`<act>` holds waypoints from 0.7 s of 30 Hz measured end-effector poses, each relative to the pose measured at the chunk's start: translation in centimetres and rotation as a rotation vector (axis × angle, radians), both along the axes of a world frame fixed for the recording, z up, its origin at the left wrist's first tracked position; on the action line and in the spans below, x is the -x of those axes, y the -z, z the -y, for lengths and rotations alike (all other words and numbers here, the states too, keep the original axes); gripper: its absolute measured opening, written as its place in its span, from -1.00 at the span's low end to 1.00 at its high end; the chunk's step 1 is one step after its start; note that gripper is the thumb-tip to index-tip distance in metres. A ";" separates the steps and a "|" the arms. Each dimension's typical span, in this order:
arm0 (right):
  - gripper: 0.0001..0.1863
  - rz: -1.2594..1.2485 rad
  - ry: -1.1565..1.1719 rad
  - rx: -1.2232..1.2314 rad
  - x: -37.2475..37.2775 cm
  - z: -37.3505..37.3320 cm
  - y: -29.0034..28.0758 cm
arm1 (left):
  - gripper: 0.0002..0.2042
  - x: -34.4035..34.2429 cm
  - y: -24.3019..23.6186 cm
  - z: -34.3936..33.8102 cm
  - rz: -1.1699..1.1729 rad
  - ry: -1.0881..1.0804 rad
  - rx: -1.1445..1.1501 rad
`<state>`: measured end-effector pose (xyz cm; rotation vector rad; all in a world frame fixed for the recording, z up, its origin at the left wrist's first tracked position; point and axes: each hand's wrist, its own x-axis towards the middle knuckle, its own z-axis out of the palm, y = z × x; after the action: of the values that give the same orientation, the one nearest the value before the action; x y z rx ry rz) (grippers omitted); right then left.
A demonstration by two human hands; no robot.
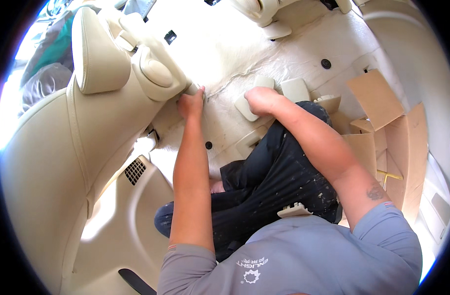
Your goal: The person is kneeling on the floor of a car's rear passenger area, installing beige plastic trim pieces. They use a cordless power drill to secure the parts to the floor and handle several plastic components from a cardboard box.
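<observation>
My left hand (190, 104) is at the lower corner of a cream car seat (87, 132), beside a small pale trim piece (193, 89). Its fingers are bent and partly turned away, so what they grip cannot be made out. My right hand (262, 101) is closed at the edge of a flat beige plastic cover (245, 109) just above the floor. The hand hides the middle of that cover. To its right is a second beige cover (295, 90), and a clipped trim piece (329, 102) is by my knee. Another toothed beige trim piece (294, 211) rests on my lap.
I sit cross-legged on the pale carpeted floor (225, 118) of a vehicle cabin. An open cardboard box (409, 147) stands to my right, close to the door-side panel. Beige side trim with a dark grille (135, 171) lies to my left. Seat parts (257, 11) are ahead.
</observation>
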<state>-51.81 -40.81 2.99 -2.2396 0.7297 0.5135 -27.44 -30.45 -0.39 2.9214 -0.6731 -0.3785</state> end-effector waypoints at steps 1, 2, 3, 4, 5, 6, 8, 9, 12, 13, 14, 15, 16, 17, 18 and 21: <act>-0.72 -0.001 -0.011 -0.016 -0.1 0.3 -0.2 | -0.28 -0.4 0.0 -0.2 -0.017 0.003 -0.004; -0.68 -0.001 -0.022 -0.032 -0.2 0.3 -0.4 | -0.27 -0.7 0.1 -0.7 -0.011 0.005 0.050; -0.71 0.024 -0.018 -0.015 -0.4 0.1 -0.6 | -0.25 -1.1 0.2 -1.3 -0.004 0.006 0.103; -0.75 0.052 -0.014 0.005 -0.6 0.0 -0.9 | -0.23 -1.4 0.2 -1.8 0.005 0.008 0.159; -0.77 0.061 0.003 0.024 -0.3 0.0 -0.7 | -0.23 -0.2 -0.1 -1.7 -0.050 0.032 0.293; -0.73 0.100 0.021 0.022 -0.2 0.4 -0.4 | -0.21 1.1 -0.4 -1.9 -0.105 0.054 0.426; -0.61 0.170 0.058 0.006 0.1 0.7 0.1 | -0.17 4.9 -1.9 -2.3 -0.427 0.078 0.773; -0.54 0.222 0.040 -0.024 0.2 0.5 -0.6 | -0.15 6.8 -2.8 -2.6 -0.682 0.065 0.989; -0.25 0.414 0.005 -0.091 0.2 0.6 -2.7 | -0.19 10.2 -3.8 -2.8 -1.184 -0.066 1.394; -0.28 0.451 0.025 -0.089 0.1 0.5 -2.9 | -0.22 10.7 -3.8 -2.7 -1.311 -0.121 1.488; -0.30 0.488 0.047 -0.087 0.1 0.4 -3.0 | -0.34 11.0 -3.7 -2.5 -1.398 -0.175 1.565; -0.33 0.525 0.068 -0.085 0.0 0.3 -3.0 | -0.39 10.8 -3.4 -2.4 -1.385 -0.161 1.542; -0.36 0.529 0.109 -0.071 -0.1 0.4 -2.8 | -0.44 10.8 -3.3 -1.9 -1.378 -0.145 1.517; -0.39 0.533 0.149 -0.057 -0.4 0.4 -2.6 | -0.49 10.8 -3.2 -1.6 -1.370 -0.129 1.492; -0.42 0.538 0.190 -0.042 -0.5 0.5 -2.4 | -0.64 11.1 -3.1 -1.4 -1.259 -0.235 1.425; -0.49 0.618 0.424 -0.268 -1.1 0.8 -2.6 | -0.69 10.0 -3.5 -1.5 -1.154 -0.149 1.207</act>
<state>-50.72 -41.63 5.59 -1.7724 0.7198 -0.2693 -37.45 -28.93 3.14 1.2673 -0.2723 -1.0208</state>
